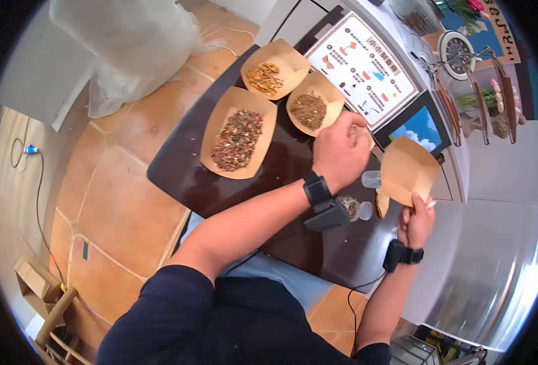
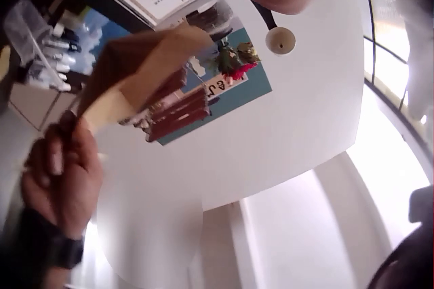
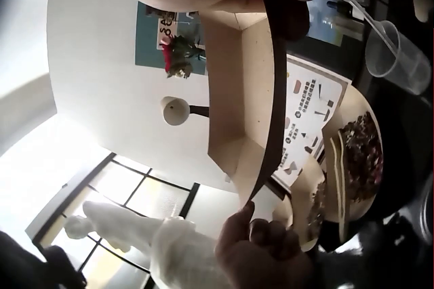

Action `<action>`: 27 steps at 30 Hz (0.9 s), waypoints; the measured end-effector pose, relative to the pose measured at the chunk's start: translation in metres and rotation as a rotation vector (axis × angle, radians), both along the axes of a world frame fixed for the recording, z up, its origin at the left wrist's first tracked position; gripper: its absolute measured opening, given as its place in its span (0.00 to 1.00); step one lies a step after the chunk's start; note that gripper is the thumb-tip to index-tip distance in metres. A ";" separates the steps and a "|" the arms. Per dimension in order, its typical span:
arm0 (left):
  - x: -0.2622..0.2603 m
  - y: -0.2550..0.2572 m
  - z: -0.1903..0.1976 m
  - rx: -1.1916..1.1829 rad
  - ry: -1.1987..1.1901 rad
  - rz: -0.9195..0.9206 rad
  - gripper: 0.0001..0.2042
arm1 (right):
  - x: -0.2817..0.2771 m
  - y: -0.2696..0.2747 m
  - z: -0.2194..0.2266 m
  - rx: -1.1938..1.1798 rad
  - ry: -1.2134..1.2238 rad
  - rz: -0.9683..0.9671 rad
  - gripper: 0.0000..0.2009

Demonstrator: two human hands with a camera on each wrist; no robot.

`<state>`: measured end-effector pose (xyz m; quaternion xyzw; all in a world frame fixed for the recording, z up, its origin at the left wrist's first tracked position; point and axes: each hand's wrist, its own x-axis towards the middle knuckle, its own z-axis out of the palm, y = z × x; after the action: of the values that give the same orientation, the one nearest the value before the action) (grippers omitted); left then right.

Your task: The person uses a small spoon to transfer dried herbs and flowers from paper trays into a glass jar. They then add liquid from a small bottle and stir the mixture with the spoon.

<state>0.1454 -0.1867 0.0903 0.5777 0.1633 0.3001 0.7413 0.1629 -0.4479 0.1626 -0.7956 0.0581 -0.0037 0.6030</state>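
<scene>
My right hand [image 1: 415, 226] pinches a brown paper tray [image 1: 409, 170] by its lower edge, tilted up above the table; a short white thing shows beside the fingers. In the right wrist view the tray [image 3: 247, 86] looks empty inside. My left hand [image 1: 342, 152] is bent over the table beside a tray of brown bits [image 1: 308, 111], fingers curled; whether they hold anything is hidden. From the right wrist, the left hand [image 3: 261, 248] lines up with the raised tray's lower corner, contact unclear. The left wrist view shows the raised tray [image 2: 142, 75] apart from this hand.
Trays of red-green mix [image 1: 238, 140] and yellowish pieces [image 1: 266, 79] stand on the dark table [image 1: 293, 243]. A small jar [image 1: 348, 207] and clear plastic cup [image 1: 371, 179] are near my wrists. Behind are a printed sheet [image 1: 366, 67] and a hanging rack [image 1: 479, 100].
</scene>
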 end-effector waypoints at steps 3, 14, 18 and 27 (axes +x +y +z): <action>-0.036 0.026 0.041 0.000 -0.007 -0.080 0.07 | -0.034 0.008 0.012 0.076 -0.009 0.030 0.06; -0.153 0.186 -0.033 1.081 0.400 0.240 0.27 | -0.128 0.103 -0.044 -0.005 0.311 0.431 0.10; -0.174 0.173 -0.043 0.729 0.633 0.072 0.34 | -0.124 0.135 -0.098 -0.217 0.213 0.616 0.17; -0.168 0.178 -0.078 0.757 0.517 0.136 0.22 | -0.092 0.154 -0.115 -0.505 0.161 0.546 0.20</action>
<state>-0.0230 -0.0088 0.0121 0.8517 0.2590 0.2325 0.3917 0.0713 -0.2944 0.0472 -0.9031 -0.1117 0.2055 0.3601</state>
